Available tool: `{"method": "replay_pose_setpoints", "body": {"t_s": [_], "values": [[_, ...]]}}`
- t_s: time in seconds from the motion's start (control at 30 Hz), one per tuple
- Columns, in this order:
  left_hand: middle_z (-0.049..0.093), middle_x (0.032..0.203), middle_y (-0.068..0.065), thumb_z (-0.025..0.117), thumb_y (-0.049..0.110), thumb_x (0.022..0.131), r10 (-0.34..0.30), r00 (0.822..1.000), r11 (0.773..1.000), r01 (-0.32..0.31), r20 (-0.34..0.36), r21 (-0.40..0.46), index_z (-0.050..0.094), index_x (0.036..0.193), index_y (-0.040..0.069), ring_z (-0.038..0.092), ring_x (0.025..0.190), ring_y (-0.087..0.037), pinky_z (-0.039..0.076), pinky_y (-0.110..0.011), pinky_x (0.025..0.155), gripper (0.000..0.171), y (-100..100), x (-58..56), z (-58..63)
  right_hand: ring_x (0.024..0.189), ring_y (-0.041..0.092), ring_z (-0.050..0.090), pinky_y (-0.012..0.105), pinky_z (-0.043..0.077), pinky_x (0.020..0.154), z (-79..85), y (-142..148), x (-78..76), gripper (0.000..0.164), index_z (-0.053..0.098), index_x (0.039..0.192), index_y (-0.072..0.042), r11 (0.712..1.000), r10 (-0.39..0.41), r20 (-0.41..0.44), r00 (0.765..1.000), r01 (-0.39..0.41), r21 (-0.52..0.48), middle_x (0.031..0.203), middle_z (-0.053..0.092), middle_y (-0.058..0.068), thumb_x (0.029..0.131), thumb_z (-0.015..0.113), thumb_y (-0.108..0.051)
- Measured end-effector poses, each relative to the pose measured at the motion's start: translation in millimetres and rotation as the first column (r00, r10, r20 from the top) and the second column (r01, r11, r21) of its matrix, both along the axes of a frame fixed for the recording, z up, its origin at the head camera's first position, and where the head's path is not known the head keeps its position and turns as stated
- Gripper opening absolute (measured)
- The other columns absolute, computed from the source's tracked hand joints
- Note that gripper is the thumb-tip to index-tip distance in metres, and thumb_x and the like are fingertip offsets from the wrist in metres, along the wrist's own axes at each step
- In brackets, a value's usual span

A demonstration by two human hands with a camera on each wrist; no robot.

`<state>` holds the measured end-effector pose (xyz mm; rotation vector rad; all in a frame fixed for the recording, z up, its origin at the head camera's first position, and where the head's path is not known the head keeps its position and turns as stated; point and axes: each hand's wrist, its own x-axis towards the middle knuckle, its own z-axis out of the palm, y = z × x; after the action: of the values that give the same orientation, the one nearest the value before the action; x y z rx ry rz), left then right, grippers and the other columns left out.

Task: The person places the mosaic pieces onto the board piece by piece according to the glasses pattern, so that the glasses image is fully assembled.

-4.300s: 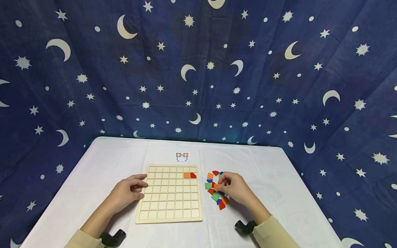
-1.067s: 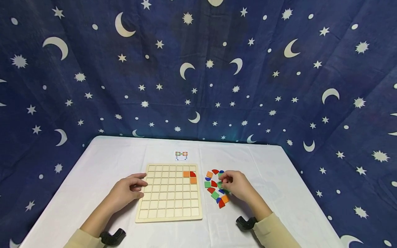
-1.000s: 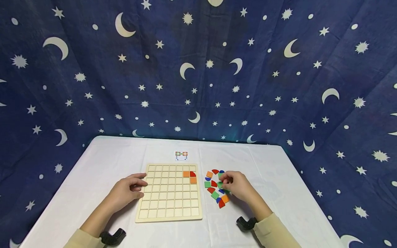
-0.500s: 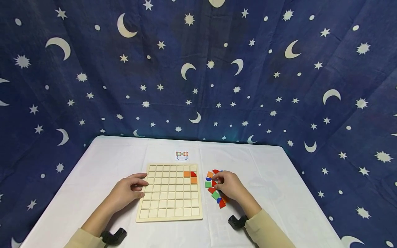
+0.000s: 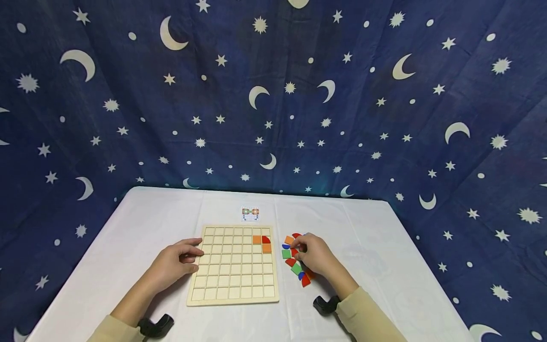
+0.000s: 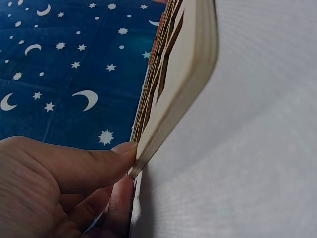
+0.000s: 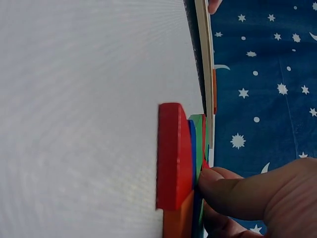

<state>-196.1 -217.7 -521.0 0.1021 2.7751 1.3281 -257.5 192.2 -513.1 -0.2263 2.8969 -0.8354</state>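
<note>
the wooden board [image 5: 231,270], seven by seven cells, lies flat on the white-clothed table [image 5: 149,213]. first orange tile [image 5: 257,240]: second row from the board's far edge, adjoining the red quarter-round [image 5: 266,240] in the right-edge column. second orange tile [image 5: 267,248]: same column, one cell nearer. printed card [image 5: 250,213]: between the board's far edge and the table's far edge; it carries a coloured pattern, and its finer print is too small to read. loose tiles [image 5: 286,254]: beside the board's right edge, in red, green, blue and orange.

left hand [image 5: 173,261]: fingers relaxed, fingertips and thumb touching the board's left edge. right hand [image 5: 317,254]: over the loose tiles, thumb and index fingertip at a red piece [image 5: 294,252]; whether it is grasped or only touched cannot be told. this hand hides some tiles. the frame cuts off the table's near edge and both sleeves [image 5: 369,313]. in the right wrist view, tiles appear edge-on and overlap.
</note>
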Motion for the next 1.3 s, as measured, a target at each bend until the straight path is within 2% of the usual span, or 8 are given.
{"method": "replay_pose_setpoints", "body": {"t_s": [0.13,0.3,0.57,0.87,1.1,1.3], "values": [[0.059,0.159,-0.011,0.088,0.004,0.082,-0.001,1.0,1.0,0.001,-0.001,-0.002,0.081,0.116,0.011,0.07,0.106,-0.013,0.057,-0.016,0.083,0.036,-1,-0.2,-1.0,0.089,0.017,0.057,0.038,0.06,0.09,-0.2,-1,0.1,0.026,0.075,0.097,-0.025,1.0,0.006,0.003,1.0,-0.006,-0.011,0.092,0.062,-0.003,0.088,0.085,-0.003],[0.059,0.159,-0.011,0.089,0.004,0.081,0.0,1.0,1.0,0.0,0.0,0.008,0.081,0.116,0.011,0.069,0.106,-0.013,0.057,-0.017,0.083,0.036,0,-0.6,-1.1,0.087,0.019,0.057,0.034,0.055,0.082,0.9,0,0.8,0.027,0.071,0.093,-0.023,0.997,0.016,0.012,1.0,-0.015,-0.081,0.084,0.061,-0.001,0.09,0.082,0.001],[0.06,0.158,-0.011,0.088,0.002,0.081,-0.006,1.0,1.0,0.006,-0.003,0.017,0.081,0.114,0.011,0.068,0.101,-0.011,0.056,-0.017,0.081,0.035,-1,-0.2,-1.3,0.093,0.019,0.06,0.04,0.061,0.092,6.3,-2,7.3,0.023,0.083,0.101,-0.025,0.983,-0.068,0.017,0.998,0.07,-0.171,0.099,0.074,-0.003,0.095,0.078,-0.003],[0.06,0.158,-0.011,0.088,0.002,0.081,-0.009,1.0,1.0,0.009,-0.013,0.014,0.081,0.115,0.01,0.069,0.101,-0.012,0.057,-0.017,0.081,0.035,-2,-0.2,-0.9,0.088,0.018,0.062,0.027,0.057,0.073,8.8,-17,17.6,0.015,0.084,0.097,-0.022,0.968,-0.086,0.016,0.996,0.087,-0.235,0.095,0.074,-0.003,0.091,0.084,-0.009],[0.06,0.158,-0.011,0.087,0.001,0.082,-0.006,1.0,1.0,0.006,-0.008,0.022,0.081,0.114,0.01,0.069,0.101,-0.012,0.057,-0.017,0.081,0.034,-1,-0.5,-0.1,0.083,0.015,0.062,0.024,0.055,0.066,6.7,-37,21.7,0.012,0.084,0.092,-0.025,0.961,-0.087,0.005,0.996,0.085,-0.262,0.091,0.073,-0.005,0.089,0.087,-0.013],[0.059,0.159,-0.012,0.087,0.001,0.082,-0.001,1.0,1.0,0.001,0.005,0.028,0.081,0.114,0.01,0.069,0.102,-0.013,0.057,-0.017,0.081,0.034,-1,0.2,0.4,0.081,0.014,0.061,0.022,0.052,0.066,3.8,-52,24.0,0.011,0.083,0.09,-0.024,0.957,-0.082,0.005,0.997,0.08,-0.28,0.082,0.07,-0.006,0.089,0.088,-0.014]]}}
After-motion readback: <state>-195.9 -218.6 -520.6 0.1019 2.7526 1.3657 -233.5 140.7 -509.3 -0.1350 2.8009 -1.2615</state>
